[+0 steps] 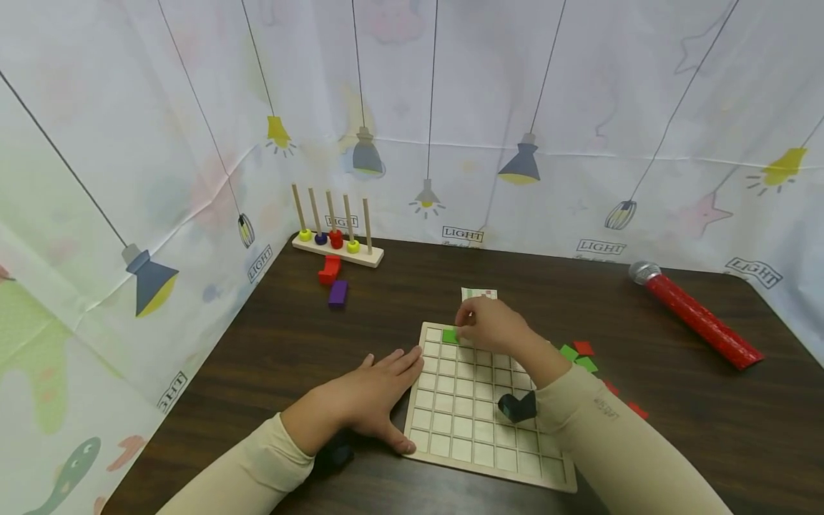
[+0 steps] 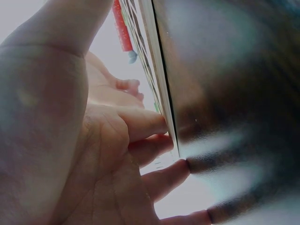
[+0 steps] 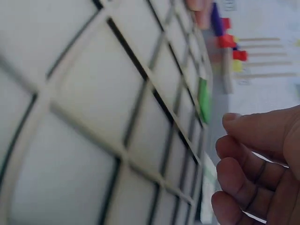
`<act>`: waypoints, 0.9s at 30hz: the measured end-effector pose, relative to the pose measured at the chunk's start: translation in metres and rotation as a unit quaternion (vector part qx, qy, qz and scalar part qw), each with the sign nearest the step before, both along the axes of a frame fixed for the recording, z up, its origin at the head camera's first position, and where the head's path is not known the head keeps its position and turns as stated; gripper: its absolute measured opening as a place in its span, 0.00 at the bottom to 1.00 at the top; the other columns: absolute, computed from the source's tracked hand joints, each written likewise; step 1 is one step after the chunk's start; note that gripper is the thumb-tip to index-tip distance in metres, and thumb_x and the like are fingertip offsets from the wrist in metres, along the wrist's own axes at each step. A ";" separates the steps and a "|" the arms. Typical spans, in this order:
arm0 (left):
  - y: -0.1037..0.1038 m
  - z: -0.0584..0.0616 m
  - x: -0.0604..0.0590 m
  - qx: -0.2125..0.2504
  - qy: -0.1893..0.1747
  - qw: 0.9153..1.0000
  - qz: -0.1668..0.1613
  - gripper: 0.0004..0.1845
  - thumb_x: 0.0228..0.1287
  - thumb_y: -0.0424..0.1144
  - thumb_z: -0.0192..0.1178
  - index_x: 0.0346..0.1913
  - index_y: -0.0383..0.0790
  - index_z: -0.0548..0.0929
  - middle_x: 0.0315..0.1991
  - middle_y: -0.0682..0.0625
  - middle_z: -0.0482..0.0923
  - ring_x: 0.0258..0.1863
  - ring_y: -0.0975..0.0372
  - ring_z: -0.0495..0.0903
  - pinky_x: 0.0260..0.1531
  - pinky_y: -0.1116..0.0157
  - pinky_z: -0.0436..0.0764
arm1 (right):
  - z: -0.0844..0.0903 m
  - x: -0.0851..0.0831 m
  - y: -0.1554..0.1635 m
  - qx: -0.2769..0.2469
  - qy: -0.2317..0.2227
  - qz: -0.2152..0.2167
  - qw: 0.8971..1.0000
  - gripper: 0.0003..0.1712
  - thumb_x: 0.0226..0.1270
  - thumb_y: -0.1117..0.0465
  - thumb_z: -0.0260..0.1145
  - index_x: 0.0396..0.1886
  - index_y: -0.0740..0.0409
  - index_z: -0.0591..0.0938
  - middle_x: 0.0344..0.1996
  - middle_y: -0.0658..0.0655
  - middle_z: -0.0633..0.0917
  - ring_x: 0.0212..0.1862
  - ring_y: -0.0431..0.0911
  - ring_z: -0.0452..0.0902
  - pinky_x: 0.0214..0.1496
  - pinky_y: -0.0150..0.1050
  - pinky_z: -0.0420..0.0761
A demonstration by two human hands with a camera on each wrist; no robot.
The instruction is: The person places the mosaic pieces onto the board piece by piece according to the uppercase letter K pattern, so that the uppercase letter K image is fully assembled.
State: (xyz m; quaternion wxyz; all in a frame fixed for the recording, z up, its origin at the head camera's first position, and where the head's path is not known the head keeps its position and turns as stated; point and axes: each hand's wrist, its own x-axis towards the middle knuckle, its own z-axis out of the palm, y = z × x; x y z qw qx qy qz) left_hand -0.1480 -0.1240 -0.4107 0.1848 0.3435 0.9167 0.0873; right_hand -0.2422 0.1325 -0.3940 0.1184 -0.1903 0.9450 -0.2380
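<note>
Both hands work at a wooden grid board (image 1: 479, 418) lying flat on the dark brown table (image 1: 708, 422). Spread flat, the left hand (image 1: 370, 397) rests on the table with its straight fingertips against the board's left edge; the left wrist view shows those fingers (image 2: 145, 124) touching the board's rim. Over the far left corner of the board sits the right hand (image 1: 492, 325), fingers curled downward right beside a green square tile (image 1: 450, 335) that lies in a cell of the top row. From the right wrist view the curled fingers (image 3: 243, 166) hang just off the tile (image 3: 203, 98) and seem to hold nothing, though whether a fingertip touches it I cannot tell

More loose tiles, green (image 1: 577, 357) and red (image 1: 584, 347), lie on the table just right of the board. A small pattern card (image 1: 479, 293) lies beyond the right hand. Far left stands a wooden peg rack (image 1: 337, 247) with coloured rings, a red block (image 1: 330, 270) and a purple block (image 1: 337, 292) in front of it. A red toy microphone (image 1: 695, 315) lies at the far right
</note>
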 end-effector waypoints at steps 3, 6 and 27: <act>0.002 0.001 0.000 0.003 -0.002 1.000 0.000 0.69 0.47 0.74 0.71 0.83 0.42 0.46 0.83 0.50 0.35 0.81 0.53 0.39 0.71 0.37 0.50 | 0.007 0.005 0.023 -0.020 -0.006 -0.007 1.000 0.04 0.73 0.61 0.67 0.43 0.56 0.84 0.38 0.51 0.85 0.36 0.45 0.79 0.39 0.46 0.78; 0.003 0.002 0.001 0.004 -0.007 1.000 0.000 0.69 0.47 0.73 0.71 0.83 0.42 0.46 0.83 0.50 0.35 0.81 0.53 0.39 0.71 0.37 0.49 | 0.010 0.011 0.050 -0.025 -0.011 -0.018 0.999 0.05 0.73 0.61 0.67 0.44 0.56 0.83 0.38 0.51 0.85 0.37 0.46 0.79 0.41 0.48 0.78; 0.002 -0.002 0.001 0.020 -0.030 0.999 0.004 0.69 0.48 0.71 0.73 0.83 0.42 0.46 0.83 0.50 0.33 0.81 0.52 0.38 0.71 0.36 0.47 | 0.000 0.048 0.163 0.027 -0.035 -0.094 0.995 0.16 0.62 0.50 0.76 0.34 0.56 0.83 0.28 0.51 0.79 0.30 0.47 0.73 0.30 0.43 0.73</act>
